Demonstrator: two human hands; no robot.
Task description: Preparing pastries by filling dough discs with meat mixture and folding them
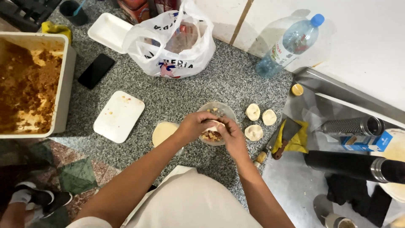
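step: folding a dough disc [213,125] over the filling bowl [223,110] | left hand [195,125] + right hand [230,131] both pinched on it | 3 finished ones [253,132] sit right | next, I'd guess: seal edge evenly

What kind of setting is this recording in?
Probably a small food-prep kitchen, home or informal stall. The hands pinch a piece of dough over a clear bowl of filling on a speckled stone counter, with shaped dough pieces beside it and a big white tub of brown mix at left.
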